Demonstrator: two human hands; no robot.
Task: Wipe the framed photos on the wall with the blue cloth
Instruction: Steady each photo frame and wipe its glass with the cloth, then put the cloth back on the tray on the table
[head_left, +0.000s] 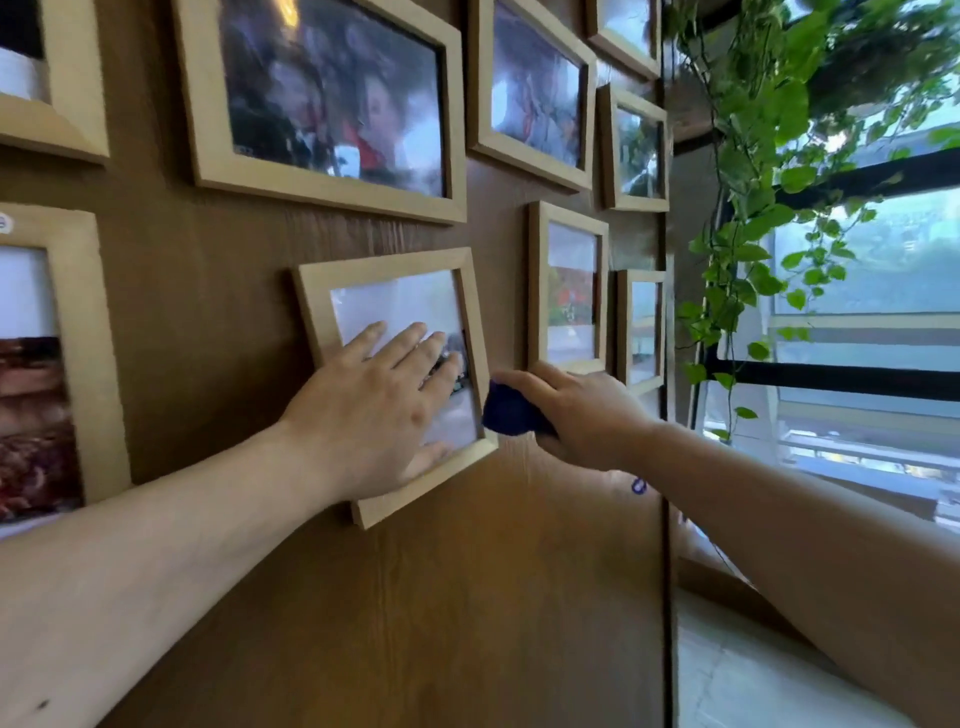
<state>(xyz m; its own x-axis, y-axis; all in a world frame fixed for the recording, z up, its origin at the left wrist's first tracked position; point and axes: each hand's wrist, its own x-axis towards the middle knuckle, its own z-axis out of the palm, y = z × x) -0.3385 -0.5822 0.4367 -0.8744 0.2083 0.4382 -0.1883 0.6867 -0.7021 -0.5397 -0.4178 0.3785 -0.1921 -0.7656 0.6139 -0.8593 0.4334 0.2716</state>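
Observation:
A tilted light-wood photo frame (332, 291) hangs low on the brown wood wall. My left hand (374, 405) lies flat on its glass, fingers spread, covering the lower half. My right hand (576, 410) is closed around a bunched dark blue cloth (511, 413), which sits against the wall at the frame's right edge. Several more light-wood framed photos surround it: a large one (332, 98) above, another (532, 88) to the upper right, and a narrow one (569, 286) just above my right hand.
The wall panel ends at a vertical edge (667, 467) to the right. Beyond it are a trailing green vine (753, 208), a window with black bars (857, 379) and a pale sill (727, 675). More frames (47, 364) hang at the left.

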